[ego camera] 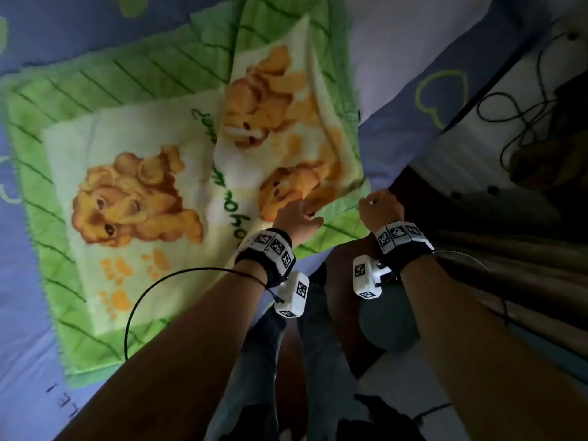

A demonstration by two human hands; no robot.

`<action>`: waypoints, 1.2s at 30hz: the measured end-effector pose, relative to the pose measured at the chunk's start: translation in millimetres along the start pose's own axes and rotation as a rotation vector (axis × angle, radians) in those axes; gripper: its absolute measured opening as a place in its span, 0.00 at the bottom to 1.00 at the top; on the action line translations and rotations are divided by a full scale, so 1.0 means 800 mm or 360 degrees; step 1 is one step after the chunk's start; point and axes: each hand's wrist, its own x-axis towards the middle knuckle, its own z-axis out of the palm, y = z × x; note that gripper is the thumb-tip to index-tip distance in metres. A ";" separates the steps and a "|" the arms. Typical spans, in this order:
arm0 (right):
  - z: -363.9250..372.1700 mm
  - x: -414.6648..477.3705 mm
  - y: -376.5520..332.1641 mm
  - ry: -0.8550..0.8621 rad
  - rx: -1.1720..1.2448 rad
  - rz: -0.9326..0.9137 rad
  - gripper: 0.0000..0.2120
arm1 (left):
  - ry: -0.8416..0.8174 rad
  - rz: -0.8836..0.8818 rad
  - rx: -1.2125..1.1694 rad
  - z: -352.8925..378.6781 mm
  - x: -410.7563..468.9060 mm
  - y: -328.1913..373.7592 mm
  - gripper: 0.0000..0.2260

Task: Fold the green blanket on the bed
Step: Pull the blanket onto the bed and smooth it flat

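The green blanket (133, 100), printed with golden puppies on a cream panel, lies on the blue bed sheet (22, 329). Its right part is folded over, so one layer rests on another. My left hand (297, 214) rests on the blanket's near right edge with the fingers curled on the fabric. At the blanket's near right corner my right hand (380, 206) is closed; its fingertips are hidden, so its grip is unclear. Both wrists carry black bands with white marker blocks.
A blue pillow (423, 90) with a green heart lies right of the blanket. Past the bed's right edge stand a white surface (471, 148) with black cables and a dark floor. My legs (318, 361) stand by the bed's edge.
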 end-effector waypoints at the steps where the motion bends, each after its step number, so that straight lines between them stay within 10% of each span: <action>1: 0.007 0.008 0.004 0.0009 0.0092 0.0048 0.18 | -0.0044 -0.0018 0.0079 0.005 0.007 -0.004 0.20; 6: 0.038 0.045 0.024 -0.0031 0.0151 0.0162 0.24 | -0.0149 0.0044 0.0266 0.030 0.047 -0.039 0.39; 10: 0.061 0.074 0.039 -0.0035 0.0161 0.0071 0.23 | -0.0024 0.0263 0.0833 0.038 0.079 -0.059 0.25; 17: 0.053 0.080 0.041 -0.0207 0.0468 0.0501 0.59 | -0.1025 0.0192 0.0521 0.092 0.036 -0.053 0.29; 21: 0.059 0.076 0.054 -0.0317 0.0241 0.0458 0.58 | -0.1353 0.0256 0.0694 0.110 0.020 -0.041 0.21; 26: 0.062 0.088 0.083 -0.0248 0.0030 0.0318 0.06 | -0.0508 0.0188 0.0427 0.085 0.083 0.009 0.11; 29: 0.058 0.086 0.085 -0.0200 -0.0075 0.0278 0.17 | 0.0111 0.0417 0.0371 0.072 0.123 0.064 0.23; 33: 0.051 0.083 0.100 0.0027 0.0007 0.0192 0.18 | -0.0017 0.0125 0.0638 0.081 0.170 0.119 0.48; 36: 0.052 0.089 0.113 0.0066 0.0191 0.0125 0.17 | 0.0131 0.0166 0.0992 0.084 0.187 0.118 0.35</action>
